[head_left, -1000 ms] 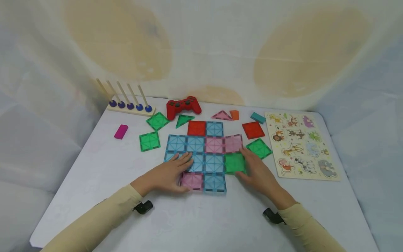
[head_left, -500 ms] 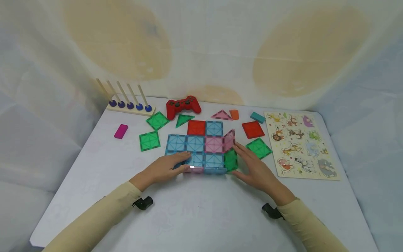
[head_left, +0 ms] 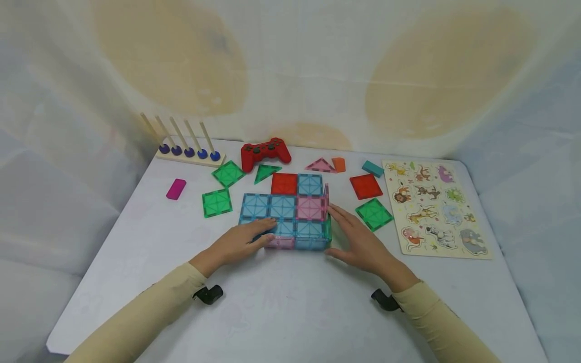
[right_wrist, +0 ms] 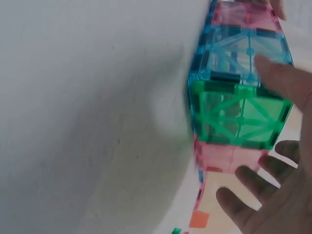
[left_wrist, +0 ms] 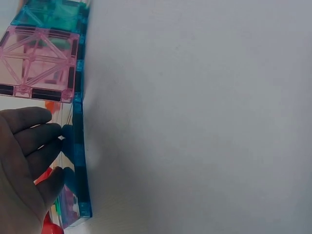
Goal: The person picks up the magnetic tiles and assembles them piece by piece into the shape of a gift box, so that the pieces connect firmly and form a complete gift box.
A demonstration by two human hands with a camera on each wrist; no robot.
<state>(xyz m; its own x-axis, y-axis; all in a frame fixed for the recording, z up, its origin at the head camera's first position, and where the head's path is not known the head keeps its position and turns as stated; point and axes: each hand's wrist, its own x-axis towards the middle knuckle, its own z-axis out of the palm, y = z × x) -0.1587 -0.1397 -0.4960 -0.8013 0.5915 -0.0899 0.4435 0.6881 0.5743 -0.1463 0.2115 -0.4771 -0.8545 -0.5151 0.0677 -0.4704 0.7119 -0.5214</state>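
- Hands flanked a flat sheet of translucent square magnetic tiles [head_left: 283, 207] on the white tabletop [head_left: 295, 312]; the sheet's near and right edge tiles were folded upright.
- Left hand [head_left: 238, 243] lay at the sheet's near-left corner, fingers extended and relaxed, gripping nothing; its fingertips [left_wrist: 46, 134] touched the raised pink tile [head_left: 279, 242] and the blue tile [left_wrist: 78, 161] beside it.
- Right hand [head_left: 358, 239] lay just right of the sheet, fingers spread wide and straight; its fingertips rested against the upright green tile [right_wrist: 239, 112] and the upright pink tile [head_left: 326, 197] behind it, holding neither.
- Upright blue tile [head_left: 310, 243] stood between the two hands on the near edge, next to the raised pink one.
- Loose pieces lay apart from both hands: green square tiles [head_left: 217, 203], a red square tile [head_left: 365, 186], a green triangle [head_left: 265, 173] and a pink triangle [head_left: 320, 165].
- Red game controller [head_left: 265, 150] and a wooden peg rack with purple discs [head_left: 187, 150] sat at the far left; a magenta block [head_left: 175, 189] lay nearer.
- Wooden animal puzzle board [head_left: 433, 209] lay well to the right of the right hand.
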